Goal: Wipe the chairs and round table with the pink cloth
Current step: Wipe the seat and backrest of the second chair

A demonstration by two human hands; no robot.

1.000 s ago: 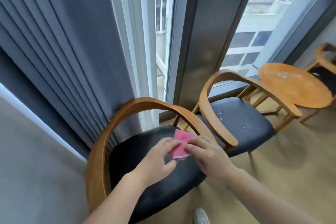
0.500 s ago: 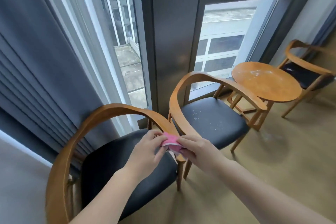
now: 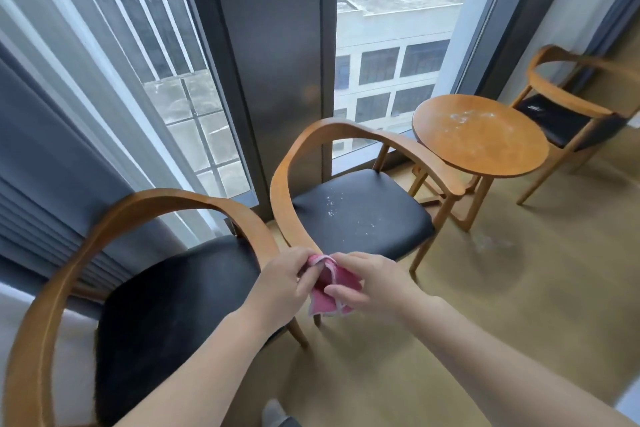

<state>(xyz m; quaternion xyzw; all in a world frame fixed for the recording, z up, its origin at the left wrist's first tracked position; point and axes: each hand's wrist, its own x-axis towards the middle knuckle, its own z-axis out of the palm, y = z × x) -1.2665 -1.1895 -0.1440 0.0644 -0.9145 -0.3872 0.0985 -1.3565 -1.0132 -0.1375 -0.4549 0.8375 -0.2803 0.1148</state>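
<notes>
Head view: the cloth (image 3: 330,288) touches no surface; it is held in the air between the near chair (image 3: 173,305) and the middle chair (image 3: 381,218), just at the front end of the middle chair's armrest. The left hand (image 3: 280,282) pinches its upper edge with curled fingers, and the right hand (image 3: 372,284) pinches its lower part between thumb and fingers, so both are clamped on it and it hangs bunched and partly folded between them. I judge the step to be refolding or readying the cloth between chairs, not wiping. White specks (image 3: 330,206) lie on the middle chair's seat and more on the table (image 3: 485,149), and the far chair (image 3: 561,114) beyond shows a few pale marks, so those at least are left to do. The next move likely calls for one hand to lay the cloth flat on the middle seat and sweep the specks together rather than flick them onto the floor (image 3: 519,305). No brand, label or writing can be read anywhere
</notes>
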